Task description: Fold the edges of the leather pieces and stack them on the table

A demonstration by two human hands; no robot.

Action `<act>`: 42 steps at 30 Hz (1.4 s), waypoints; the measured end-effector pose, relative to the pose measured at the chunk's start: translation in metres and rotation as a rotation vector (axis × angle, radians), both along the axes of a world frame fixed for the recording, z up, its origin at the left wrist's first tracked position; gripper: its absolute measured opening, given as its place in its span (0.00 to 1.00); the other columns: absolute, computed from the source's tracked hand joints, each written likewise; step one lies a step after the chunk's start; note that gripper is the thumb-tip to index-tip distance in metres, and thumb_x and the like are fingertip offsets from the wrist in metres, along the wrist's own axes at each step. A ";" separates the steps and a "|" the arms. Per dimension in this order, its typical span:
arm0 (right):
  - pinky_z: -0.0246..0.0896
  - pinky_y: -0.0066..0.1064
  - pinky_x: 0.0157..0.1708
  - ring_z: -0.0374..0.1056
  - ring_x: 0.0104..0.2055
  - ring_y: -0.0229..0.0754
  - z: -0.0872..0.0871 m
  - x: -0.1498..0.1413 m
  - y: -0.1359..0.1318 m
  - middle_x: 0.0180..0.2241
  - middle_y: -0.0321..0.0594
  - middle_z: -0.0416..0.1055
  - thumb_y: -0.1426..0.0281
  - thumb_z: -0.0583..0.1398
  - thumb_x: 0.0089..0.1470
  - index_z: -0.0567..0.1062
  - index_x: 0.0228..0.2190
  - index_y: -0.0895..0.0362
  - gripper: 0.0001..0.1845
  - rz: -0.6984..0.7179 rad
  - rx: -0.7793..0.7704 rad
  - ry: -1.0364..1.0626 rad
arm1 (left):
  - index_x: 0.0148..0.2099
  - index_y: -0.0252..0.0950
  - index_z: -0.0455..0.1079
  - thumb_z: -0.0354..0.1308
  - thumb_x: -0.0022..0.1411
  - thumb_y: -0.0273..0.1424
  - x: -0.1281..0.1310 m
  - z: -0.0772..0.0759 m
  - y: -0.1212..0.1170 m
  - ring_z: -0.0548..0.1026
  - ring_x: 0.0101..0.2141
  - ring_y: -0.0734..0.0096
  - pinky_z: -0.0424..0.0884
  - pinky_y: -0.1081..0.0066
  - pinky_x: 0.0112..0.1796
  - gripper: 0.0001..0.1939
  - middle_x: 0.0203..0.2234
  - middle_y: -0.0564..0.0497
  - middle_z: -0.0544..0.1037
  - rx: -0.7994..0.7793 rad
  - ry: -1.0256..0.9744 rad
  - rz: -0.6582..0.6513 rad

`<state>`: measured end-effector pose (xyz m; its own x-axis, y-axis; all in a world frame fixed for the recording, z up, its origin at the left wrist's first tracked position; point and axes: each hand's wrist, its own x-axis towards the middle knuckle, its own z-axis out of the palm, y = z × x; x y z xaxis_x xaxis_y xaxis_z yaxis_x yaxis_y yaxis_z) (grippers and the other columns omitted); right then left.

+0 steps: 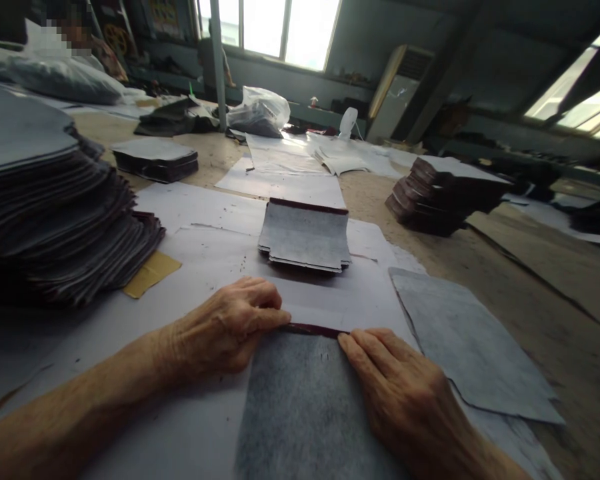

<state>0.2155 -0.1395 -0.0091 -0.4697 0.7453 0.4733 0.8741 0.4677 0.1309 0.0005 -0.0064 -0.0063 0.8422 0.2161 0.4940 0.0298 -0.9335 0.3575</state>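
A grey-backed panel (310, 407) with a dark red strip folded over along its far edge lies flat before me; it looks like lined leather, though I cannot be sure. My left hand (227, 323) is closed at the left end of that fold, thumb and forefinger on the strip. At the right end, my right hand (405, 387) presses its fingers together on the folded edge and covers the panel's right side. Just beyond both hands rests a small stack of similar panels (305, 233), their dark red folded edge facing away from me.
White paper (190, 400) covers the tabletop under my hands. A tall stack of panels (40, 200) stands at left, beside a yellow scrap (153, 273). One loose panel (470, 340) lies right. Further off are another stack (445, 193) and a plastic bag (260, 110). People are in the background.
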 end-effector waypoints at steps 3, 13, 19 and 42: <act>0.67 0.41 0.34 0.62 0.37 0.48 0.002 -0.002 0.000 0.35 0.52 0.66 0.85 0.43 0.56 0.72 0.38 0.73 0.19 0.000 0.014 -0.032 | 0.47 0.33 0.67 0.43 0.58 0.18 0.000 -0.003 0.002 0.65 0.32 0.70 0.64 0.68 0.35 0.18 0.32 0.47 0.69 0.026 -0.025 -0.003; 0.66 0.40 0.29 0.61 0.33 0.48 0.010 -0.010 0.008 0.34 0.50 0.64 0.86 0.45 0.47 0.70 0.46 0.68 0.26 -0.051 -0.121 -0.154 | 0.37 0.33 0.71 0.45 0.54 0.17 0.001 -0.005 0.001 0.64 0.30 0.70 0.59 0.67 0.33 0.15 0.31 0.48 0.69 0.125 0.018 0.016; 0.63 0.39 0.28 0.61 0.33 0.49 0.022 -0.009 0.012 0.33 0.50 0.64 0.85 0.46 0.48 0.74 0.40 0.63 0.23 -0.098 -0.073 -0.208 | 0.36 0.31 0.71 0.44 0.54 0.17 0.004 -0.002 -0.005 0.63 0.31 0.69 0.59 0.67 0.33 0.16 0.30 0.47 0.69 0.098 0.043 0.018; 0.60 0.33 0.28 0.58 0.32 0.43 -0.005 -0.031 0.036 0.29 0.44 0.62 0.82 0.46 0.55 0.72 0.39 0.68 0.17 0.147 -0.110 0.226 | 0.35 0.34 0.72 0.46 0.54 0.17 -0.012 0.002 0.014 0.65 0.31 0.73 0.62 0.69 0.36 0.15 0.29 0.50 0.69 -0.001 0.083 0.031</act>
